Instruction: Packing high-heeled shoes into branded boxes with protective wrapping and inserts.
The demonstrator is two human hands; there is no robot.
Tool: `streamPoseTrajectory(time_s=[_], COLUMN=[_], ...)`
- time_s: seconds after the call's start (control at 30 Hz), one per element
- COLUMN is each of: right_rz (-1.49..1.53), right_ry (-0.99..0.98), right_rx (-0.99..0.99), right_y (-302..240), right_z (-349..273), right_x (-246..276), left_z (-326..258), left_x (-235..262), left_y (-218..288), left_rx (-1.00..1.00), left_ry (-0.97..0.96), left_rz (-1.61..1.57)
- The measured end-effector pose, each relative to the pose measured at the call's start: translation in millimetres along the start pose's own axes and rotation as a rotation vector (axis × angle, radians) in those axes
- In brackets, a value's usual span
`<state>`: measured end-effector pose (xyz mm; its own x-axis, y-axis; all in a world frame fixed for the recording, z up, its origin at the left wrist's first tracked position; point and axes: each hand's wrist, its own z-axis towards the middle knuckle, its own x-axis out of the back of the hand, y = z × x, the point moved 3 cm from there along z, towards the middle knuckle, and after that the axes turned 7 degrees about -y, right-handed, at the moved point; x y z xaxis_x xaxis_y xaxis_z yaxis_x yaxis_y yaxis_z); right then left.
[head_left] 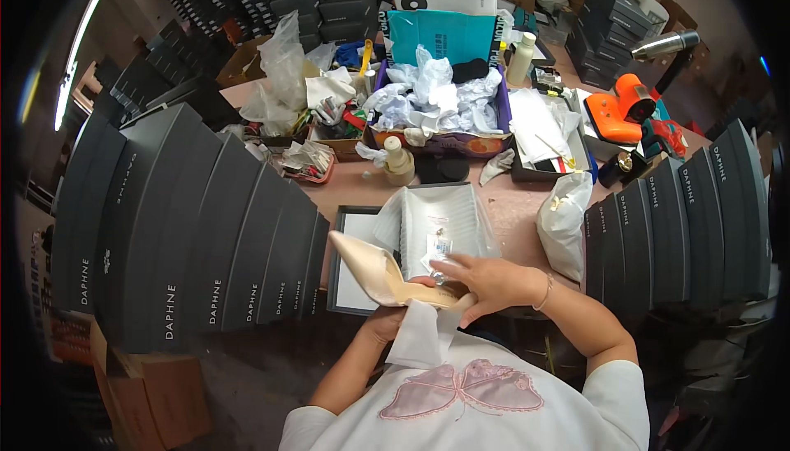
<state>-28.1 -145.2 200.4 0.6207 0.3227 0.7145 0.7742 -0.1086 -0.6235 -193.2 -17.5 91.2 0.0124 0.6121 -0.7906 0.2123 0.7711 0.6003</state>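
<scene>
A beige pointed-toe shoe (368,268) is tilted with its toe toward the upper left and its insole facing up. My left hand (383,324) grips it from below, its fingers partly hidden under the shoe. A white cloth or sheet of tissue (421,337) hangs down from the shoe beside that hand. My right hand (499,283) is over the shoe's heel end, fingers stretched out and apart, with nothing visible in them. Beyond the shoe lies an open dark shoebox (336,274) with white lining. Translucent ribbed wrapping (444,204) and a small clear packet (438,247) rest on it.
Tall stacks of dark shoeboxes flank me at left (193,229) and right (654,233). Across the table stand a purple box (485,146) of crumpled tissue, a cream bottle (398,163), a white bag (564,225) and an orange tool (613,118).
</scene>
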Motion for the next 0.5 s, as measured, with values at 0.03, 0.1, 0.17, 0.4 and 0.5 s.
streamPoseTrajectory(time_s=[0.03,0.1,0.17,0.4,0.5], right_rz=[0.152,0.441,0.491,1.024,0.975], right_ry=[-0.035,-0.108,-0.008,0.354,0.276], right_rx=[0.015,0.053,0.01,-0.021,0.113], right_y=[4,7,9,41,18], right_z=[-2,-9,-22,-92,-94], right_x=[-6,-22,-29,-36,-15], left_z=[3,11,5,-38,14], left_x=[-4,-21,-36,-143,-108], left_y=[4,20,46,227,190], left_rx=[0.024,0.059,0.102,-0.976,-0.542], left_ry=[-0.04,-0.122,0.015,0.81,0.639], left_rz=[0.122,0.37,0.762,1.635,1.94])
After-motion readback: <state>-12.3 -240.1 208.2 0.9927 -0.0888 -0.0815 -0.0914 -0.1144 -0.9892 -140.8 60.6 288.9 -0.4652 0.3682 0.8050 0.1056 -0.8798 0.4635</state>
